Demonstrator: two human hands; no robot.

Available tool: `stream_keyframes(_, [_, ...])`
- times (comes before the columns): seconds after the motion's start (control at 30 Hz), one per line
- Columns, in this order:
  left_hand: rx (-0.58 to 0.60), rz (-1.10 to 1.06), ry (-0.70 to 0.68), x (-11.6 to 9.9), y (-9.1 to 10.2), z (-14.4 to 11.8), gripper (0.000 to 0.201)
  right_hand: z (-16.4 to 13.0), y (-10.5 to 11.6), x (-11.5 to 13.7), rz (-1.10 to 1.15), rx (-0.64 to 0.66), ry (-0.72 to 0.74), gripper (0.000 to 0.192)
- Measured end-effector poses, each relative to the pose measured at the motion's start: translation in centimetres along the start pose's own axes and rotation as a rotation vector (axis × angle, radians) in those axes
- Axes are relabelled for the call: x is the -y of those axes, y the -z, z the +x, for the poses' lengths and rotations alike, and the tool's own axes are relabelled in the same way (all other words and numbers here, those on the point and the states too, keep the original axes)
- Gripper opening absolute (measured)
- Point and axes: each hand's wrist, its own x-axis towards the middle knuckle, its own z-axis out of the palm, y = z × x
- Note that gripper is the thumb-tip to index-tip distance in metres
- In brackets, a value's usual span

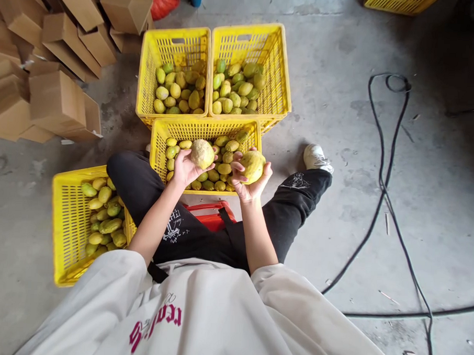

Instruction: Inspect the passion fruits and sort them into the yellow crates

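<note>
Two yellow-green mangoes are held above the nearest yellow crate: a pale mango cupped by the left hand, a yellower mango wrapped by the right hand, fingers curled around each. Both look firm, smooth and fairly heavy, best gripped around the middle.

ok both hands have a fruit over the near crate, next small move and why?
Probably turn the paler fruit in the left hand to check its skin. It and the fruit in the right hand are held up over the near crate, neither set down.
</note>
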Motion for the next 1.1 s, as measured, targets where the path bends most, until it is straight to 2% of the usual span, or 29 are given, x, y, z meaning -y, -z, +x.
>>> stream_keyframes(0.17, [0.025, 0.012, 0.041, 0.1, 0.2, 0.3, 0.038, 0.2, -0.4, -0.1, 0.027, -0.069, 0.009, 0.029])
stream_keyframes(0.3, [0.020, 0.041, 0.077, 0.3, 0.5, 0.3, 0.039, 0.1, -0.7, 0.1, 0.028, -0.095, -0.012, 0.035])
stream_keyframes(0.5, [-0.055, 0.036, -0.006, 0.2, 0.0, -0.2, 0.039, 0.0, -1.1, 0.6, -0.011, -0.118, -0.056, 0.045])
stream_keyframes(0.67, [-0.085, -0.006, -0.053, -0.1, -0.6, -0.4, 0.042, 0.3, -0.3, 0.3, -0.143, -0.144, -0.036, 0.036])
stream_keyframes(0.77, [-0.134, -0.007, -0.056, 0.0, -0.5, -0.2, 0.040, 0.4, -0.1, -0.1, -0.223, -0.162, -0.036, 0.031])
stream_keyframes(0.87, [-0.128, -0.026, -0.065, 0.2, -0.2, 0.0, 0.041, 0.5, -0.2, -0.1, -0.254, -0.187, -0.049, 0.031])
stream_keyframes(1.0, [-0.108, -0.032, -0.069, 0.1, -0.2, -0.1, 0.043, 0.2, -0.7, 0.3, -0.222, -0.139, -0.134, 0.039])
stream_keyframes(1.1, [-0.088, -0.012, -0.074, 0.0, -0.7, -0.5, 0.045, -0.1, -0.7, 0.4, -0.227, -0.105, -0.125, 0.041])
